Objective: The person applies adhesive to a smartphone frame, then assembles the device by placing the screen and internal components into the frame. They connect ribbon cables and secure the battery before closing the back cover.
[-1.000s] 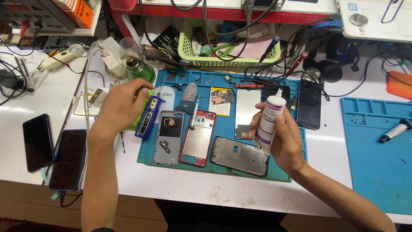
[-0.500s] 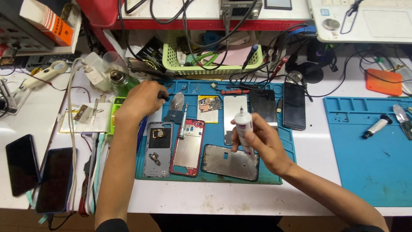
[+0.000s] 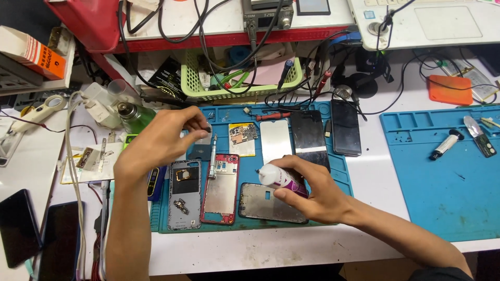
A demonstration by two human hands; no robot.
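**Blue mat, open phones, glue bottle at the ready**

Blue silicone covers the middle of the white bench (image 3: 291, 250) — a work mat (image 3: 341, 177) spread with stripped phones, and a second blue mat (image 3: 442, 182) off to the right carrying a small black-capped tube (image 3: 446, 145). On the near mat lie a grey back cover (image 3: 184, 195), a red phone frame (image 3: 221, 190) and a dark metal plate (image 3: 271, 204) side by side, with two dark screens (image 3: 308, 136) standing further back.

The right hand (image 3: 317, 190) is wrapped around a white bottle with a purple label (image 3: 281, 179), fingers closed about its body, the nozzle pointing left over the gap between the red frame and the dark plate. The left hand (image 3: 161, 143) hovers above the mat's top-left corner, thumb and forefinger pinched on something small and dark (image 3: 208, 128); what it is I cannot tell.

From where I stand, a bottle like that wants a gentle squeeze with the tip kept low and steady — the wrist resting on the mat would help keep any bead thin.

Behind the mat sits a green mesh basket (image 3: 190, 78), holding cables, a pink sheet and a pen-like tool. Left of it stands a green glass bottle (image 3: 136, 117), contents not visible.
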